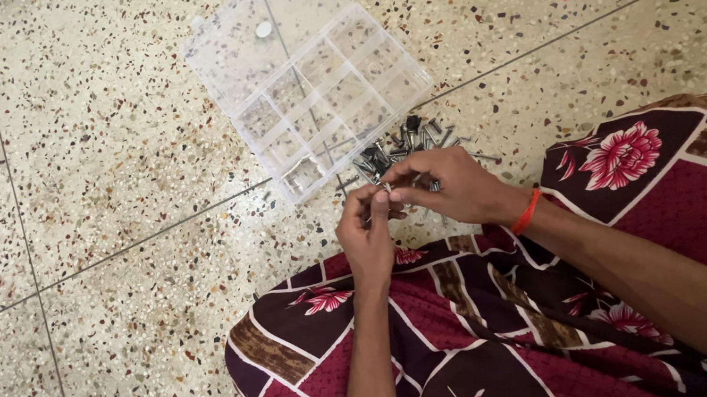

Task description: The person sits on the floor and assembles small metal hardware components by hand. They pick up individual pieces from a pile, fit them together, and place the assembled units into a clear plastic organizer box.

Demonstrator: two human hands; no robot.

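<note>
Between both hands' fingers (381,192), a tiny metal piece (384,186), barely discernible.

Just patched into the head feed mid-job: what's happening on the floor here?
A person sits on a speckled tile floor, a floral cloth over the lap. Both hands meet above the knees: the left hand and right hand pinch a small metal piece between fingertips. Just beyond lies a pile of small metal parts, beside an open clear compartment box.

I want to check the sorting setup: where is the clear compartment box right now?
In the head view, the clear compartment box lies open on the terrazzo floor, upper centre, just beyond the pile of small metal parts ahead of both hands.
</note>
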